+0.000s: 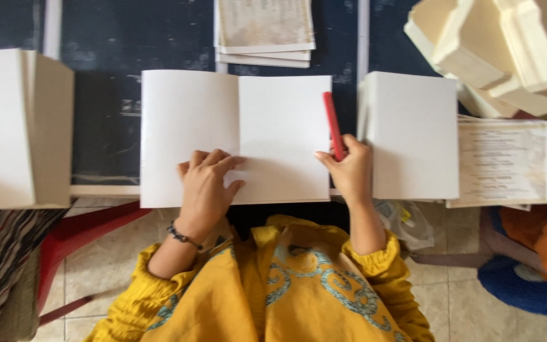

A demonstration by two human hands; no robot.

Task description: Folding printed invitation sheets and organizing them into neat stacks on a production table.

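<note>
A folded white sheet (235, 136) lies spread flat at the centre of the frame on a dark tabletop (106, 120), its crease running top to bottom just right of the sheet's middle. The left hand (207, 183) rests palm down on the lower middle of the sheet, fingers spread and pointing toward the crease, gripping nothing. The right hand (349, 168) sits at the sheet's lower right corner, closed around the lower end of a red stick-shaped tool (333, 123). The tool's long axis runs nearly upright in the frame, leaning a little to the left at its top, along the sheet's right edge. So the crease lies between the two hands, nearer the left one, while the tool lies right of it. Just right of the right hand stands a stack of white sheets (413, 133); another white stack (17, 126) fills the left edge, and printed cards (264, 28) lie at the top centre
</note>
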